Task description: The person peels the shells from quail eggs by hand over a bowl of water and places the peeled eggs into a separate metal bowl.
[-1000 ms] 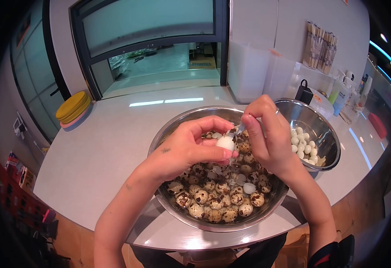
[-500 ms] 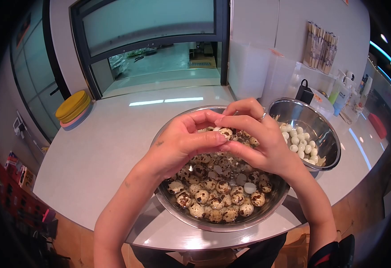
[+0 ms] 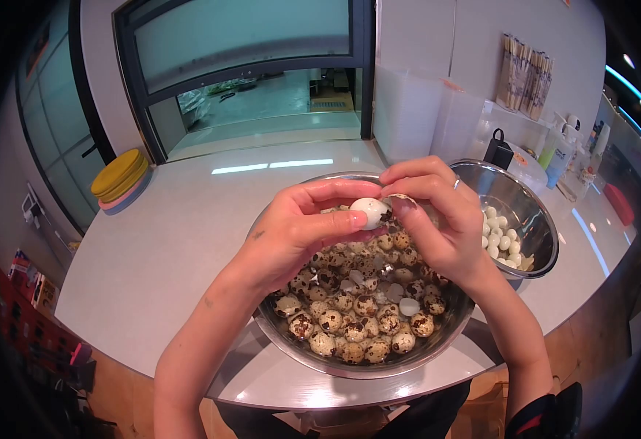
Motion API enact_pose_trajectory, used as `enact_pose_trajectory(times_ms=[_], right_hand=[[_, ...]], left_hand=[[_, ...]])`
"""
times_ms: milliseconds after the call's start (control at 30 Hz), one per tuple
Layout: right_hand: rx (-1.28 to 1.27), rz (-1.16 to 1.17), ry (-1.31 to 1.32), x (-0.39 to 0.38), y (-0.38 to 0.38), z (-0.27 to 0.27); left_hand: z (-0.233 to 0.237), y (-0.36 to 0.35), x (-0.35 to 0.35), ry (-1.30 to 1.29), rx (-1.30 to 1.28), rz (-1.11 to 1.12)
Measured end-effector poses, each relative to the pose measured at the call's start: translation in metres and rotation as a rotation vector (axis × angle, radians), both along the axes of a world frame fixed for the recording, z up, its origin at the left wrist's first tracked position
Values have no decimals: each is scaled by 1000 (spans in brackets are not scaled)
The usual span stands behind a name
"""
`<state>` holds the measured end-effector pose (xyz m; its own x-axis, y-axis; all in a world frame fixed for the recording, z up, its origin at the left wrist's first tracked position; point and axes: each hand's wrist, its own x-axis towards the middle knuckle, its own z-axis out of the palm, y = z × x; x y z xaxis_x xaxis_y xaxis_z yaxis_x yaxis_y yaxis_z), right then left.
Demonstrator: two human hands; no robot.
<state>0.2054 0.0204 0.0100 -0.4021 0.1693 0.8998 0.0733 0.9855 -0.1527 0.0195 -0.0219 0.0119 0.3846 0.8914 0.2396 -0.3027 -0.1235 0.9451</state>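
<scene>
Between the thumb and fingers of my left hand (image 3: 298, 223) is a quail egg (image 3: 366, 213), mostly bare and white, with a dark speckled bit of shell at its right end. My right hand (image 3: 441, 219) pinches a loose piece of eggshell (image 3: 402, 197) right beside the egg. Both hands are above a large steel bowl (image 3: 364, 372) of water. Speckled quail eggs (image 3: 353, 329) and pale shell bits (image 3: 409, 306) lie in it. A smaller steel bowl (image 3: 547, 238) on the right holds peeled white eggs (image 3: 505, 241), partly hidden by my right hand.
Yellow, pink and blue round pads (image 3: 121, 179) are stacked at the counter's left. A pass-through window (image 3: 262, 95) opens at the back. Pump bottles (image 3: 558, 161), a black box (image 3: 499, 152) and wrapped chopsticks (image 3: 525, 77) are at the back right.
Most of the shell has come off the egg in my left hand, baring its white. My right hand has shifted right, pulling a shell piece away.
</scene>
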Motion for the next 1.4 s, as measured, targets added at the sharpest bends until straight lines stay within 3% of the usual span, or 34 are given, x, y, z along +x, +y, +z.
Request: enact_pose_trajectory(times_ms=[233,367,500,833,1033,1133,1200,1400], right_hand=[[-330,170,176,4,1,-5],[-220,-18,-112,-1,-1,-1],[-219,97,-111,-4,-1,0],[-45,7,-100,4,5,-1],[-232,-19,-119,-2,-4,-4],[-176,-25,-113,-2,-3,-2],[32,-61,-185,-1,1,-5],[32,4,-134,3,-1,-1]], left_hand=[[-5,6,-2,-111,56,66],[-3,7,-5,-154,-21,106],[-5,6,-4,-95,-11,61],[-5,6,-2,-69,106,160],[-3,3,-2,-57,44,132],[-2,0,1,20,46,101],[-2,1,0,22,40,99],[-5,4,0,-12,69,160]])
